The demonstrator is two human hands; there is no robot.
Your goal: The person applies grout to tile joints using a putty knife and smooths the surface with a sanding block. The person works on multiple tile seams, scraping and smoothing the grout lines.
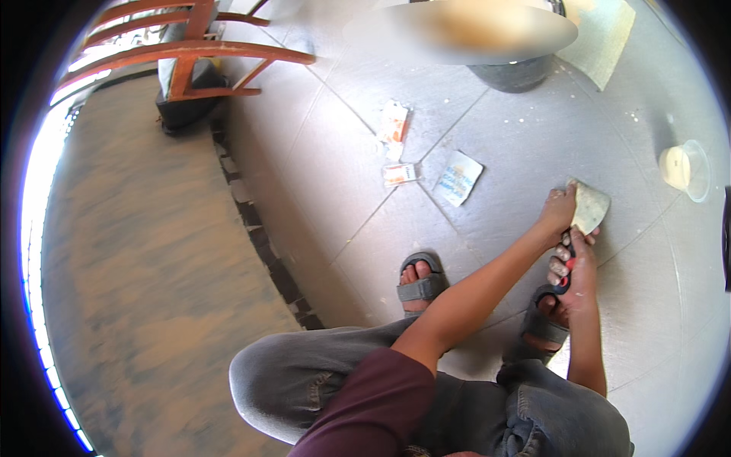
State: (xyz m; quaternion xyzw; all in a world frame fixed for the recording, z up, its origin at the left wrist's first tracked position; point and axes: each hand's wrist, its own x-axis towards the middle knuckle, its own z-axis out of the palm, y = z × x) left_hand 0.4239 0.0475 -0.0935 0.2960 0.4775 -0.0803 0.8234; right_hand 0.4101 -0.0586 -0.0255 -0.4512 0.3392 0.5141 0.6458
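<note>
My left hand (560, 211) pinches the edge of a small, pale, stiff-looking piece of sheet (591, 207), low over the tiled floor to the right. Just below it, my right hand (580, 268) is closed round a red-and-black handled tool (565, 280). The handle's lower end looks looped, like that of scissors, but the fingers cover most of it. The tool's working end is hidden, and I cannot tell whether it touches the sheet piece. Both hands are close together, above my right sandalled foot (545, 327).
Several torn packets lie ahead, among them a white-and-blue one (460, 178) and an orange one (396, 126). A clear tub (697, 171) is at the right. Beyond are a dark bucket (512, 74), a pale sheet (601, 42) and a wooden chair (186, 57). A dusty ledge (152, 251) runs along the left.
</note>
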